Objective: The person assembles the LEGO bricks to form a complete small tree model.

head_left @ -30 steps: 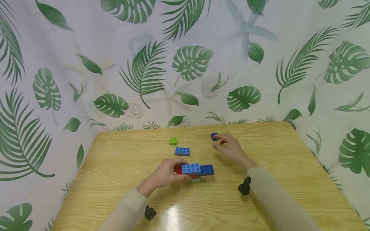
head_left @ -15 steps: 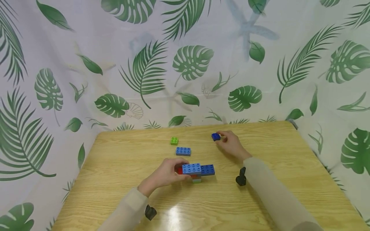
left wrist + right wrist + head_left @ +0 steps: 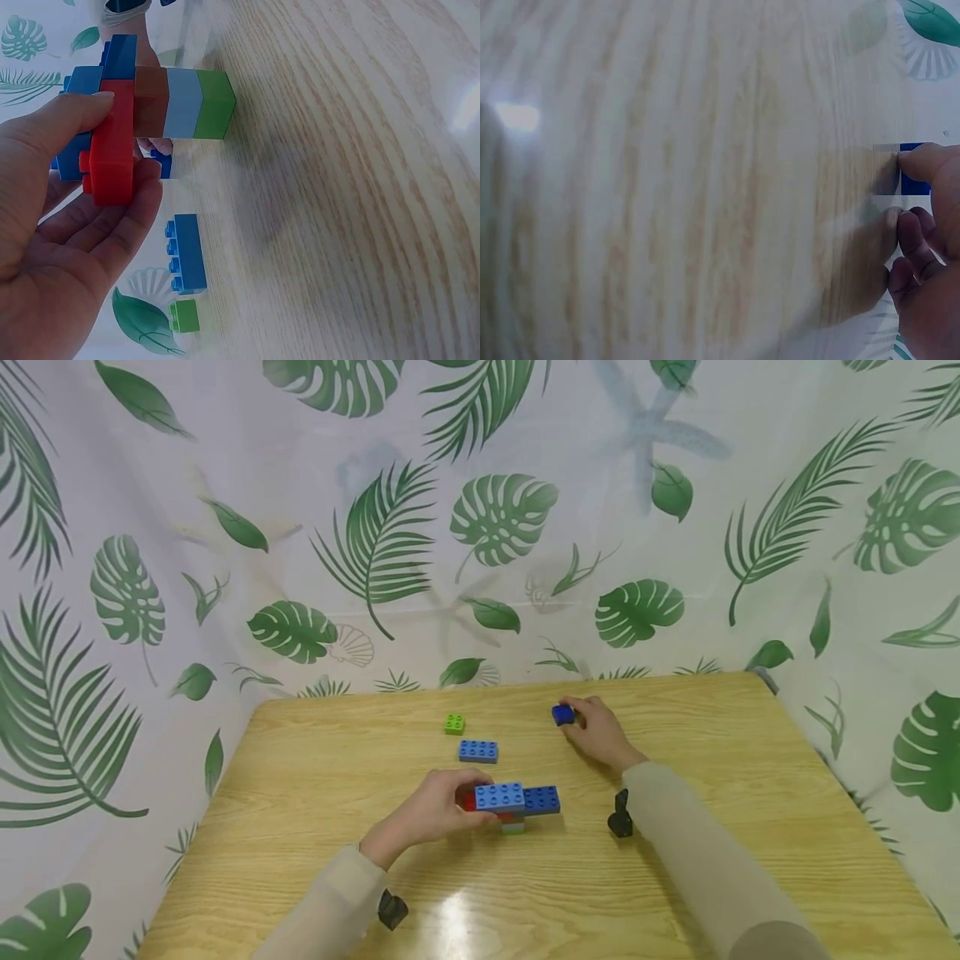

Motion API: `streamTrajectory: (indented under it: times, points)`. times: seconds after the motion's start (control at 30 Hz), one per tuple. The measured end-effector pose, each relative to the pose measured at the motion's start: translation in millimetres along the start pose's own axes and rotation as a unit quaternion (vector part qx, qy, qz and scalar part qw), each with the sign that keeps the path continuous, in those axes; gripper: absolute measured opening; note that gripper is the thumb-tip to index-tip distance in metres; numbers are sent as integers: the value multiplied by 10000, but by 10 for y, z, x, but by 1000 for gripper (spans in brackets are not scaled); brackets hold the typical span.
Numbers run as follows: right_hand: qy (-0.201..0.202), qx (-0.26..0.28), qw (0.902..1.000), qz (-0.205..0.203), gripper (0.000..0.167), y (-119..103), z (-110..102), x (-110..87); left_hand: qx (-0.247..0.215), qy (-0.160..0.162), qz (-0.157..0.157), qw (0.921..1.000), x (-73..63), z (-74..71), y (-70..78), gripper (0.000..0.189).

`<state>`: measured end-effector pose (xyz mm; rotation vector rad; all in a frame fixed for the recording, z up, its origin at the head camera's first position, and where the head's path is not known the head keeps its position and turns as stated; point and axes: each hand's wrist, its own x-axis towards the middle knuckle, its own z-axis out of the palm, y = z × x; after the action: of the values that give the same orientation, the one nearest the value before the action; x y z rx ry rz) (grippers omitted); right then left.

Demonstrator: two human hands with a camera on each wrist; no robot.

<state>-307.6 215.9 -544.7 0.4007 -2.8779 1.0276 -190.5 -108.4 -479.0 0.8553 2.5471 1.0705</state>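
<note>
My left hand [image 3: 427, 810] grips a stack of toy building bricks by its red brick [image 3: 114, 146], thumb on one side and fingers on the other. A light blue brick [image 3: 498, 797] tops the stack, and a dark blue brick [image 3: 543, 800] juts out to the right. Below the red one, the left wrist view shows a brown brick [image 3: 151, 103], a pale blue brick [image 3: 184, 103] and a green brick [image 3: 215, 105] at the bottom. Near the table's back edge, my right hand [image 3: 602, 735] pinches a small dark blue brick [image 3: 562, 715], its right side hidden by the fingers.
Behind the stack, a loose blue brick [image 3: 478, 752] with two rows of studs lies on the wooden table [image 3: 315, 752]. A small lime green brick [image 3: 454, 724] is just beyond it. A leaf-printed cloth [image 3: 405, 635] hangs behind the table.
The right hand's fingers, spread at the small dark blue brick a second ago, have closed on it. That brick has turned a little. My left hand and the stack have stayed in place.
</note>
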Motion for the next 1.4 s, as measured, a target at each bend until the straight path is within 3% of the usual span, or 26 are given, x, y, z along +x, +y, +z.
streamTrajectory:
  times: [0.23, 0.5, 1.03, 1.4]
  points:
    - [-40, -154, 9999, 26, 44, -23, -29, -9, -62, -18, -27, 10000, -2, -2, 15, 46]
    - [-66, 200, 9997, 140, 46, -196, -167, -71, -88, -34, 39, 9999, 12, -8, 33, 46]
    - [-526, 547, 9942, -760, 37, -736, -371, -515, -88, -102, -59, 9999, 28, -36, 22, 47]
    - [-814, 552, 9901, -1000, 36, -966, -397, -803, -75, -110, -112, 9998, 24, -39, 15, 47]
